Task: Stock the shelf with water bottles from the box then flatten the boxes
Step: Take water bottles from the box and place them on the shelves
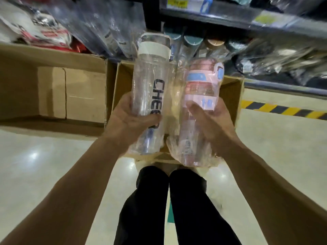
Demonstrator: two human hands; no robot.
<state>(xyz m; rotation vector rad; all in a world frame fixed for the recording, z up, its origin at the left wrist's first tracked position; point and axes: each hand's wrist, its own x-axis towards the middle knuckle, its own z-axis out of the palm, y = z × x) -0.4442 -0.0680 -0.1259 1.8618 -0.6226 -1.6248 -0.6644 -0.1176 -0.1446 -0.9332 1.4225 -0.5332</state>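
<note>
Here, at far left, a big box [53,85] stands open on the pale floor [44,165], its flaps up. Just right of it, the left hand [127,119] grips a clear bottle [150,82]: the thumb lies across the front of the lower body and the fingers wrap behind. That bottle has a white lid, dark lettering down its side and a thin plastic sleeve round it.

Beside it, almost touching, is a pink bottle [200,96] with blue trim, also bagged in plastic. The right hand [212,122] holds it the same way, with the thumb on the front and the fingers curled round the far side.

Both bottles are held up side by side, lids pointing away, over a small box [231,98] that sits open on the floor at the person's feet. Behind that box, the shelf [230,20] carries wrapped bottles with teal caps [192,42]; more blurred wrapped goods lie to the right. A yellow-and-black stripe [283,110] runs along the floor at far right.
</note>
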